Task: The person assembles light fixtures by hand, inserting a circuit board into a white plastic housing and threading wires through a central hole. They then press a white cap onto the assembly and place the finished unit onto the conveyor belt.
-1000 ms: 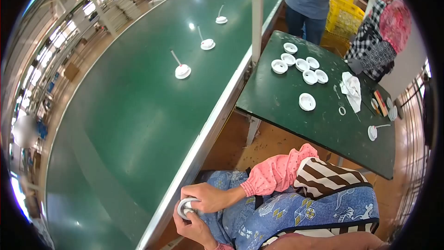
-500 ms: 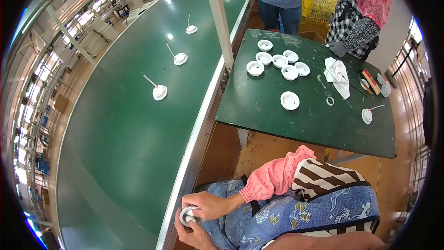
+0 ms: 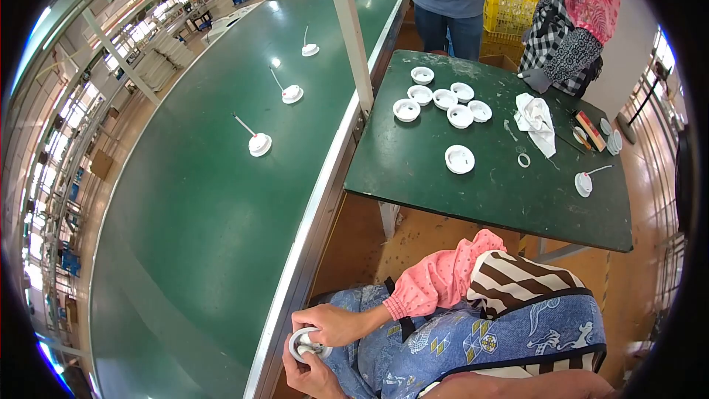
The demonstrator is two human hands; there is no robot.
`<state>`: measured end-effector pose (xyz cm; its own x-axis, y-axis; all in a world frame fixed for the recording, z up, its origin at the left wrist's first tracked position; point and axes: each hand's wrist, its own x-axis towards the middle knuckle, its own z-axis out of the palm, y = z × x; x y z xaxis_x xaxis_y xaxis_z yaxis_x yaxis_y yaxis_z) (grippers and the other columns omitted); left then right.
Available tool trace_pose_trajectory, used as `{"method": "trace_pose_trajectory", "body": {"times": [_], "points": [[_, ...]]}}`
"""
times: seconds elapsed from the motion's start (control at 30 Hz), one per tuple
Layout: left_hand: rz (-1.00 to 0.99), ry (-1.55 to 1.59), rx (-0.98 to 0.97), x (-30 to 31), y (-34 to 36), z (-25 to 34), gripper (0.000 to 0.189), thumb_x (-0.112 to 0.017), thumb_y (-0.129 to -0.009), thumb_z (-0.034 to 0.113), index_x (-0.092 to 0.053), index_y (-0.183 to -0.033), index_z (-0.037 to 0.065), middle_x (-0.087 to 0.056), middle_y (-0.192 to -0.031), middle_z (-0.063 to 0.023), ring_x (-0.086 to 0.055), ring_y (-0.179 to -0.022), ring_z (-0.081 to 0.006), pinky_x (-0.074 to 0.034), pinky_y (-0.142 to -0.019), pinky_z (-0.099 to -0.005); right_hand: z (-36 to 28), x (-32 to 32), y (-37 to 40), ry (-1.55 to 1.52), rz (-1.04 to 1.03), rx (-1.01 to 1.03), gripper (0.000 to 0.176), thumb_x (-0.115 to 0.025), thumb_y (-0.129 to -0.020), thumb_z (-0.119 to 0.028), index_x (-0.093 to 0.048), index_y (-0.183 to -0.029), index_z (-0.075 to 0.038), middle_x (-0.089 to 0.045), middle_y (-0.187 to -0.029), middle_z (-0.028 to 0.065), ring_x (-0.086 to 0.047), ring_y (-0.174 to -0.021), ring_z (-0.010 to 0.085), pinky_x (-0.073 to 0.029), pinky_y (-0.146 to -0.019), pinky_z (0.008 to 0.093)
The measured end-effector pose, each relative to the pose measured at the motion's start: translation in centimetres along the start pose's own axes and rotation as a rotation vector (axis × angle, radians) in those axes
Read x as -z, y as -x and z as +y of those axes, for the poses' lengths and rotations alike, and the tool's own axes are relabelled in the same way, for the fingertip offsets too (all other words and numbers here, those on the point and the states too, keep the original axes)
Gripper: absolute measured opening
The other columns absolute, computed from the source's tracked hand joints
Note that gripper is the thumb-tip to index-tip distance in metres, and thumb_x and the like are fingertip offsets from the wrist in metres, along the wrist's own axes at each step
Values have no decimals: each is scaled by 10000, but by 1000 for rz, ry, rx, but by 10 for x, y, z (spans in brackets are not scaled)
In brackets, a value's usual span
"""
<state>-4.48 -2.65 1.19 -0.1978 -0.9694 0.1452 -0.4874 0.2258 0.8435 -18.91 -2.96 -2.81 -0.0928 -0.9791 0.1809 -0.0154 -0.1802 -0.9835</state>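
Observation:
Both of my hands meet over my lap, beside the metal edge of the conveyor belt. Between them is a white round plastic cup-shaped part (image 3: 298, 340), tilted so its open side with the rim shows. My right hand (image 3: 329, 324), in a pink cuffed sleeve, grips the rim from above with fingers reaching inside. My left hand (image 3: 314, 378) holds the part from below, its thumb at the opening. What lies inside the part is mostly hidden by the fingers.
On the green belt (image 3: 192, 251) lie white round parts with upright wires (image 3: 259, 145). A green table (image 3: 413, 177) holds several white round cups (image 3: 459, 159), a white cloth (image 3: 535, 124) and a wired part (image 3: 583, 185). A metal post (image 3: 351, 29) stands between. Two people stand behind the table.
The wired parts on the belt have shifted slightly right. The person across now holds up a white part with a wire. My hands stay almost in place, the cup's opening showing slightly more.

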Motion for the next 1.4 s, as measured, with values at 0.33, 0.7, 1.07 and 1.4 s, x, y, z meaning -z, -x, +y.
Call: {"method": "trace_pose_trajectory", "body": {"times": [0.33, 0.7, 1.07, 1.4], "points": [[72, 48, -21, -12, -9, -7, 336, -526, -839, 1, -689, -1118, -89, -727, -1030, -174, -693, -918, -238, -556, -823, -346, 5, 2, 5, 111, 56, 51, 145, -626, -856, -95, -584, -975, -23, -594, -894, 173, -609, -845, 346, -474, -722, 428], [-29, 621, 280, -7, -9, -12, 396, -556, -892, -53, -607, -1283, -27, -667, -1173, -89, -652, -1003, -138, -537, -849, -265, -6, 6, -10, -106, 20, -194, 129, -583, -874, -41, -597, -980, 31, -634, -858, 66, -577, -789, 102, -495, -695, 294], [153, 480, 149, -5, 1, -26, 328, -561, -894, -47, -658, -1205, -7, -656, -1037, -83, -636, -930, -143, -524, -764, -264, -19, -11, -17, 77, -122, -143, 153, -553, -859, -21, -601, -992, 36, -647, -848, 91, -590, -782, 136, -497, -722, 305], [3, 644, 168, 18, -17, -34, 358, -566, -980, 68, -587, -1326, -24, -669, -1109, -77, -631, -901, -116, -524, -718, -263, -12, -13, -35, -209, -136, -273, 119, -581, -884, -9, -619, -990, 32, -659, -877, 46, -595, -813, 84, -496, -717, 265]]}}
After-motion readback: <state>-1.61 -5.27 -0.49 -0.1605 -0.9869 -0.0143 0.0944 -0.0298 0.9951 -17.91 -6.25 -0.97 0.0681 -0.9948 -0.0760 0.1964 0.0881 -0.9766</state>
